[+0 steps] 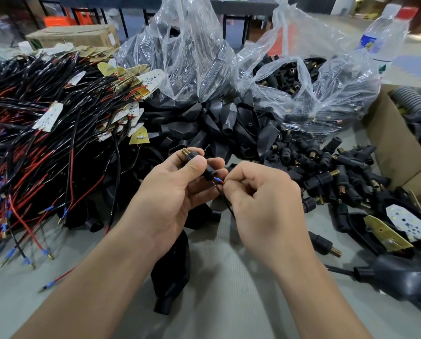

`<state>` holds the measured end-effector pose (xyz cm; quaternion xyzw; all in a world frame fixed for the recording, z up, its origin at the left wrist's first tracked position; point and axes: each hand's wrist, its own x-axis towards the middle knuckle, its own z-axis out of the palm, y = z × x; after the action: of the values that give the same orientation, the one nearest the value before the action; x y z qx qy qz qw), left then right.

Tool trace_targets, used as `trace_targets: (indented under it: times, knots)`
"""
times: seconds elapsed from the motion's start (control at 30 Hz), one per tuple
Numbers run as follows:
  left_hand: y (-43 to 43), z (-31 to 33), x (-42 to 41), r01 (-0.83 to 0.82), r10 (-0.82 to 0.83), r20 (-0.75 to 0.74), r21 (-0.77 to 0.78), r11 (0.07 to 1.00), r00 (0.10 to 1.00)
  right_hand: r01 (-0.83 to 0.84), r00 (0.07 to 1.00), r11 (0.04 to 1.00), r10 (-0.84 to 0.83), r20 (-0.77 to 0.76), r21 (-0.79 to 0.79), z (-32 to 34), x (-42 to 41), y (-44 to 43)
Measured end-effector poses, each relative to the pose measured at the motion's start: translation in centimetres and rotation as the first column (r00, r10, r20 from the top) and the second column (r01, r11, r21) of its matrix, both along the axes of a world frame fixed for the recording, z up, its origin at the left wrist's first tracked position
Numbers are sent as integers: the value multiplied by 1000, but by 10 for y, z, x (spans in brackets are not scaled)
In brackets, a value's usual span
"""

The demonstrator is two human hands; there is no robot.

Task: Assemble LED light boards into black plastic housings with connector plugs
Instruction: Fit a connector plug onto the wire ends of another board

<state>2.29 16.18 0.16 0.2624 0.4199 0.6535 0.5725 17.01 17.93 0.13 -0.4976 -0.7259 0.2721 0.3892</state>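
Judging from the stock on the desk (229, 277), the task is at an early stage. The left hand (170, 192) grips one connector plug (199, 162) between thumb and curled fingers, just above the desk. The right hand (260, 199) pinches a wire lead (216, 179) at the plug's rear end, apparently seating its terminal. A heap of wired LED boards (57, 113), loose housings (216, 123) and loose plugs (326, 167) remain unassembled. One clear bag (187, 57) holds housings; a second bag (339, 94) holds plugs. The cardboard box (395, 148) holds grey hoses (407, 96).
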Motion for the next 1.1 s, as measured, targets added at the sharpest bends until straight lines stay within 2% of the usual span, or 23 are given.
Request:
trace_targets:
  times: [0.17, 0.5, 0.67, 0.77, 0.87, 1.1]
  knots:
    - [-1, 2, 0, 5, -5, -30, 0, 1000, 1000, 7, 1000, 1000, -7, -4, 0, -2, -4, 0]
    - [-3, 1, 5, 34, -31, -80, 44, 998, 996, 10, 982, 992, -34, -186, -129, -9, -12, 0]
    - [-4, -1, 3, 69, -59, -144, 66, 995, 988, 28, 995, 998, -34, -98, -61, -8, -11, -1]
    - [-3, -2, 3, 66, -49, -179, 90, 994, 983, 51, 991, 998, -55, -122, -38, -10, -13, -1]
    - [-4, -3, 2, 63, -48, -158, 87, 994, 986, 59, 988, 998, -62, -143, -28, -10, -14, -1]
    - [-4, -5, 1, 73, -70, -132, 13, 997, 989, 31, 997, 999, -33, -72, -24, -11, -14, 3]
